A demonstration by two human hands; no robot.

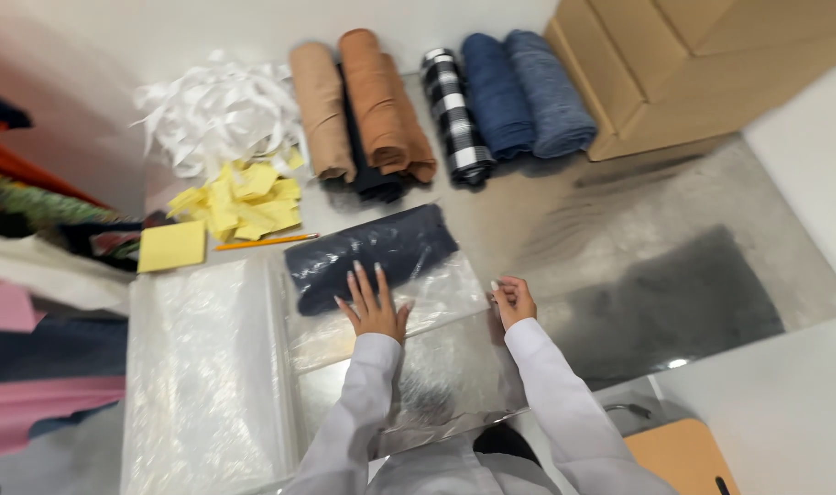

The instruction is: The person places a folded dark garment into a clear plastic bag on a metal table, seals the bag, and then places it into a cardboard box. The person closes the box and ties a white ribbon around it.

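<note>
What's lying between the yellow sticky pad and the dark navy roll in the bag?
An orange pencil lies there on the table, shown in the head view.

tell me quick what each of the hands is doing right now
Left hand: open, fingers spread flat on the clear plastic bag over the dark rolled fabric.
Right hand: curled shut, pinching the bag's edge.

The cardboard box is cut off by the frame's edge; left-hand fabrics are perhaps too blurred to identify.
</note>
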